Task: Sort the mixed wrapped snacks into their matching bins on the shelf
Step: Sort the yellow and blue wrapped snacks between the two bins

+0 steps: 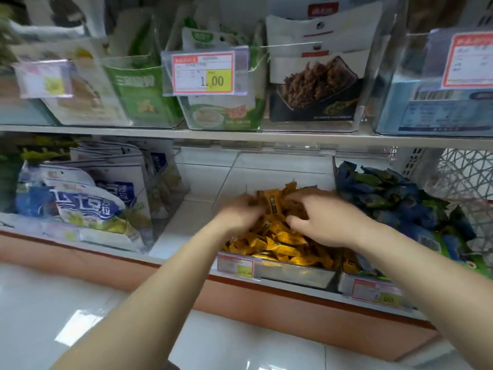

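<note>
Head view: both bare forearms reach up from the near edge into the middle clear bin (296, 275) on the lower shelf, which holds a heap of yellow wrapped snacks (282, 243). The left hand (240, 210) is badly smeared by blur; its fingers seem bent down into the far part of the heap, but the grip cannot be made out, nor whether it holds anything. The right hand (329, 218) is sharper, palm down on the pile just right of the left hand, its fingers curled and its thumb pointing left. Its fingertips are lost among the wrappers, so whether its grip has closed on a snack cannot be told.

Just right of this bin lies a pile of blue and green wrapped snacks (394, 198), partly hidden by the right forearm and cut off at the right. A white mesh basket (464, 177) stands far right, cut by the frame edge. Left of the yellow bin, past a bare gap of shelf, blue and white bags (88, 201) lean behind clear plastic.

Small price labels (236, 265) hang on the bin fronts, their print too blurred to read. On the upper shelf (240, 136) a price tag (204, 72) reads 1.00; beside it stand green packets (144, 92) and a dark-pictured packet (314, 86), tops cut off. Glossy white floor (80, 316) shows below.
</note>
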Demonstrator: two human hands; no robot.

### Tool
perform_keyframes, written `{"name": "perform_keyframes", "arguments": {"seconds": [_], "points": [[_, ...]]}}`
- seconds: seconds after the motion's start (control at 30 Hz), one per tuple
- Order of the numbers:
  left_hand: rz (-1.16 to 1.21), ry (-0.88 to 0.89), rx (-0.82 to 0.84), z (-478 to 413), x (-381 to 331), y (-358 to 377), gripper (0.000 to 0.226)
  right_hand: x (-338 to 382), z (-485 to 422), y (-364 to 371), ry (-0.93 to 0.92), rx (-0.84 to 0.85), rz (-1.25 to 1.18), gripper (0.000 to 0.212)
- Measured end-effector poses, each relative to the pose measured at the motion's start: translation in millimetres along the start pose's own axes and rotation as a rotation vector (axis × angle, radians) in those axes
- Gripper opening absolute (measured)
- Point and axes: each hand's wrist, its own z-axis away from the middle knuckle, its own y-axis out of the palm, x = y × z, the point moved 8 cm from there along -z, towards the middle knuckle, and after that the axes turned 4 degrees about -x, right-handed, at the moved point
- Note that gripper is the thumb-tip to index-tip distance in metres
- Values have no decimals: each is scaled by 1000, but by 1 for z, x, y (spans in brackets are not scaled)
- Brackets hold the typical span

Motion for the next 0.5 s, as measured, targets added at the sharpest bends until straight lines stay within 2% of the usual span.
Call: {"name": "perform_keyframes", "arguments": {"seconds": [0.07, 0.17, 0.23, 0.3, 0.4, 0.5], "points": [[-115, -79, -40, 0, 12, 6, 61, -8, -30, 19, 164, 117, 78, 63], [-214, -157, -52, -11, 20, 11, 95, -32, -62, 30, 422, 127, 94, 93], [-239, -192, -16, -20, 23, 12, 100, -44, -72, 39, 489, 146, 83, 117], [-225, -189, 66, -30, 28, 15, 94, -50, -76, 50, 501, 164, 28, 129], [-35, -204, 143, -37, 35, 23, 97, -57, -83, 63, 519, 213, -91, 124], [172, -248, 53, -43, 41, 29, 89, -61, -98, 68, 524, 348, -140, 106]]}}
